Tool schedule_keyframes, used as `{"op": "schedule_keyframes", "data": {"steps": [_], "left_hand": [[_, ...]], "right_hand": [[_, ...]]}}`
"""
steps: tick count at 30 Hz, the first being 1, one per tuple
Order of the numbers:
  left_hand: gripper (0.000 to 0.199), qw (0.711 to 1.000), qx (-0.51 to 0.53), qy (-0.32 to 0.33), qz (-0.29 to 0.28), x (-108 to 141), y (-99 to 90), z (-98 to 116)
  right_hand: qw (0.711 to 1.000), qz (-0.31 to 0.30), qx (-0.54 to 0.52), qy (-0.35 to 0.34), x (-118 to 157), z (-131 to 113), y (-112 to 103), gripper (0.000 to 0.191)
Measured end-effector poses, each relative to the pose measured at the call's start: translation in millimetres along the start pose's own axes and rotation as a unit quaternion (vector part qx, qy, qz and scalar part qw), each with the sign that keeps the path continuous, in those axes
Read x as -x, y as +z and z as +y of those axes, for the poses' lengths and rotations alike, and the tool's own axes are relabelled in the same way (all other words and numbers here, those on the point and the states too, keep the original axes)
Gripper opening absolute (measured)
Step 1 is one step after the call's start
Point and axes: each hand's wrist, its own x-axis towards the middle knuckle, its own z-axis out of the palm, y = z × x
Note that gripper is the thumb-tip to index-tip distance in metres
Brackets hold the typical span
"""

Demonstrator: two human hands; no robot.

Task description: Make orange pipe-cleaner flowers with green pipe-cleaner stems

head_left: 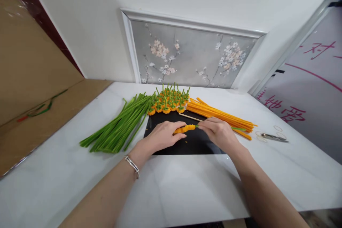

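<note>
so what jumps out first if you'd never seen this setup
Probably the bright colours on the white table: a thick bundle of green pipe cleaners at left, orange pipe cleaners at right, and a cluster of small orange pieces with green stems at the back. In the middle, over a black mat, the left hand and right hand hold an orange coil.

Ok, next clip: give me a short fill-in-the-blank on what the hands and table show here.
1. Both hands work over a ____ mat.
2. The left hand and right hand hold a coiled ____ pipe cleaner.
3. The green stems lie to the mat's ____.
4. The left wrist wears a ____.

Missing: black; orange; left; bracelet
</note>
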Motion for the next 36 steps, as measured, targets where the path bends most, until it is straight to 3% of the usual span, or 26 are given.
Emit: {"op": "schedule_keyframes", "data": {"steps": [4,8,13,17,20,24,29,32,36], "left_hand": [[0.024,0.999,0.004,0.039,0.006,-2.3,2.4,6.8],[0.022,0.999,-0.003,0.039,0.002,-3.1,3.9,8.5],[0.027,0.998,0.045,0.037,-0.012,-1.8,7.6,11.9],[0.033,0.986,0.161,0.015,0.041,-2.7,8.7,11.0],[0.017,0.974,0.207,0.003,0.087,-3.9,5.7,8.9],[0.023,0.98,0.173,-0.009,0.099,-5.2,3.4,5.9],[0.026,0.987,0.118,0.045,0.096,-5.4,9.0,1.9],[0.038,0.989,0.107,0.065,0.081,-4.7,12.1,0.4],[0.035,0.99,0.099,0.074,0.062,-4.5,15.0,-0.3]], "right_hand": [[0.999,0.001,0.04,-0.006,-0.8,-6.6,0.3,0.022],[0.997,-0.006,0.076,-0.033,-2.0,-8.6,0.5,0.026],[0.998,0.002,0.042,-0.052,-4.2,-15.7,7.2,0.025],[1.0,0.019,-0.002,-0.007,-3.8,-14.6,7.9,0.024],[0.999,0.034,0.004,0.01,-1.8,-6.7,3.8,0.026],[0.997,0.037,0.061,0.004,0.1,0.5,-0.8,0.025],[0.987,0.006,0.161,-0.002,0.0,0.6,-1.6,0.025],[0.983,0.0,0.183,-0.016,-0.6,-1.0,-0.8,0.026],[0.984,-0.004,0.174,-0.038,-1.8,-6.1,2.1,0.028]]}}
